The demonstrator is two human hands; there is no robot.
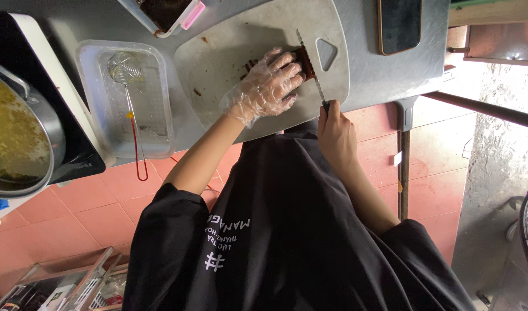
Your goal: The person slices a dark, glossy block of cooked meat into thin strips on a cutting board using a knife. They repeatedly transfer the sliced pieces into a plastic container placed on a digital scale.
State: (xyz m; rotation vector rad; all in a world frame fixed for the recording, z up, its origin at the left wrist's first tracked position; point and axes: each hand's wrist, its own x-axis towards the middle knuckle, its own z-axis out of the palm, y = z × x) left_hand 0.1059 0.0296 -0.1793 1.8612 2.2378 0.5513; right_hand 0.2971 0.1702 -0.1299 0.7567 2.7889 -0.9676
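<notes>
Your left hand (269, 83), in a clear plastic glove, presses flat with spread fingers on a dark brown block (303, 62) lying on the white cutting board (229, 63). Your bare right hand (335, 133) is closed around the handle of a knife (311, 68), whose blade runs across the block just beside your gloved fingers. The board rests on the grey tabletop (367, 75). To the left sits a clear tray (160, 124) holding a wire skimmer (128, 86); a phone (399, 24) lies to the right.
</notes>
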